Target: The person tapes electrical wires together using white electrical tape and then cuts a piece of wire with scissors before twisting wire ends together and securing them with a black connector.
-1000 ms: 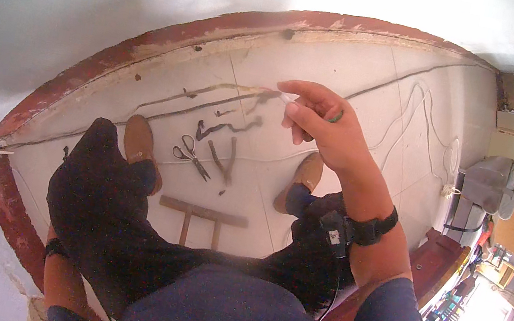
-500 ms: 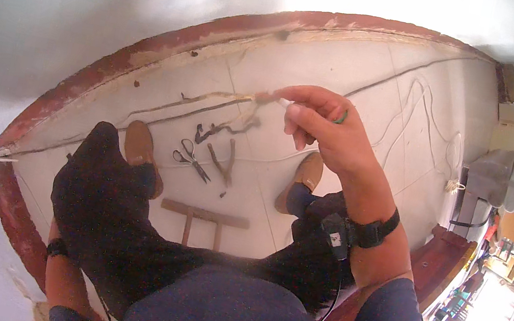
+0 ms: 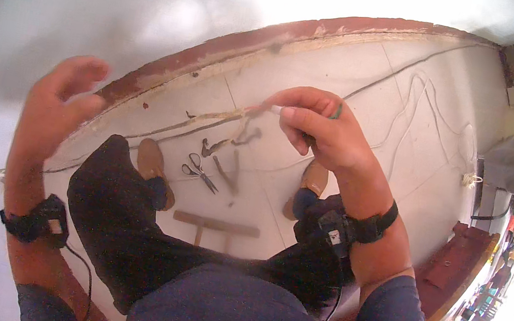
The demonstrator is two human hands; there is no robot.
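Note:
My right hand is closed in a pinch on a small white object too small to identify, its index finger stretched toward the upper left. Behind it, a frayed tan-and-dark cable runs alongside a dark cable low along the wall. My left hand is raised at the left against the wall, slightly blurred, fingers apart and loosely curved, holding nothing. On the tiled floor below lie scissors, a dark twisted strip and short sticks between my brown shoes.
A red skirting board borders the white wall. Loose white cord loops across the right side of the floor. A wooden T-shaped piece lies below me. To the right are a grey bag-like item, a dark red wooden piece and assorted clutter.
My left hand has come up from low at the left side to beside the wall. My right hand remains pinched on the white object, shifted slightly downward in view.

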